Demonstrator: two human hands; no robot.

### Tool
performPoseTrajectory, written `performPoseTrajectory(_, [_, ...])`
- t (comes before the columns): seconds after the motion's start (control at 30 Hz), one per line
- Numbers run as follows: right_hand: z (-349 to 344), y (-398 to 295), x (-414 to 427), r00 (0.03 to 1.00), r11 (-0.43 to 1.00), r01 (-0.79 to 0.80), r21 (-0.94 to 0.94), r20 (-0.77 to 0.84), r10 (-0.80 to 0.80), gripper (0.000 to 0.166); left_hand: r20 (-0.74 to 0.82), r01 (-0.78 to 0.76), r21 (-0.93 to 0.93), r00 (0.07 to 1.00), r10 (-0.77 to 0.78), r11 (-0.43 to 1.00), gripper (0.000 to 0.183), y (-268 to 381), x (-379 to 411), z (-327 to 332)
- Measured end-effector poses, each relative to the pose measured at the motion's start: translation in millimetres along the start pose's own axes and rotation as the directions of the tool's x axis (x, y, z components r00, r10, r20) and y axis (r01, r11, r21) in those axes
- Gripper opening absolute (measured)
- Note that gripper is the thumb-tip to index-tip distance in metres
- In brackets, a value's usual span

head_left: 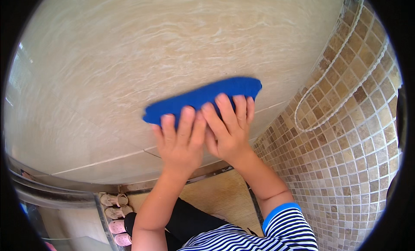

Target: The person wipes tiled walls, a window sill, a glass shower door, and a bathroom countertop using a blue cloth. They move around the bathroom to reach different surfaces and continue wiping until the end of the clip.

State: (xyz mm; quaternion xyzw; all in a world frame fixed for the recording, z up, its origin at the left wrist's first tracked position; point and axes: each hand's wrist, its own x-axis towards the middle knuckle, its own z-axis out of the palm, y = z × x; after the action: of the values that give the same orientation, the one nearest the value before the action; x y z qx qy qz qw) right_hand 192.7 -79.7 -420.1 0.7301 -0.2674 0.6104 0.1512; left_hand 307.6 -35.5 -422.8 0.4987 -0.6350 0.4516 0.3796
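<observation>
A folded blue cloth (204, 93) lies flat against the beige marble-patterned tile wall (162, 50), its long side slanting up to the right. My left hand (181, 137) presses on the lower left part of the cloth with its fingers spread. Beside it, my right hand (228, 131) rests on the lower right part, fingertips over the cloth's lower edge. The two hands nearly meet at the index fingers. What the cloth covers on the wall is hidden.
To the right runs a brown mosaic-tiled wall (340, 147) with a white twisted cord (337, 111) hanging in a loop. Below are a ribbed tan mat (223, 192), sandals (113, 205) and pink clogs (120, 233). A dark rail-like edge (42, 186) curves at lower left.
</observation>
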Motion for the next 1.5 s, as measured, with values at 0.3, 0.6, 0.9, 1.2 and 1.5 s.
performPoseTrajectory(0.3, [-17.4,35.0,60.0,0.988,0.992,0.062,0.113,-0.145,-0.046,0.041,-0.037,0.030,-0.054,0.999,-0.032,0.998,0.026,29.4,75.4,10.6])
performPoseTrajectory(0.6, [-19.7,38.4,-13.9,0.998,0.998,-0.047,0.043,-0.032,0.049,0.041,0.027,-0.024,-0.041,0.999,0.025,0.999,0.027,45.4,7.8,25.3])
performPoseTrajectory(0.9, [-44.2,93.0,53.2,0.984,0.997,0.074,0.019,-0.165,-0.070,0.041,-0.066,-0.028,-0.141,0.998,0.018,0.990,0.031,80.0,91.6,43.5])
performPoseTrajectory(1.2, [-34.5,92.9,-59.4,0.995,0.993,-0.092,-0.071,-0.050,0.088,0.046,0.070,-0.100,-0.150,0.991,0.111,0.984,0.029,92.7,15.1,52.4])
performPoseTrajectory(1.5, [-39.7,85.0,6.2,0.998,0.998,0.003,-0.065,-0.060,-0.007,0.045,0.046,-0.029,-0.265,0.998,0.042,0.964,0.026,76.0,54.8,36.6])
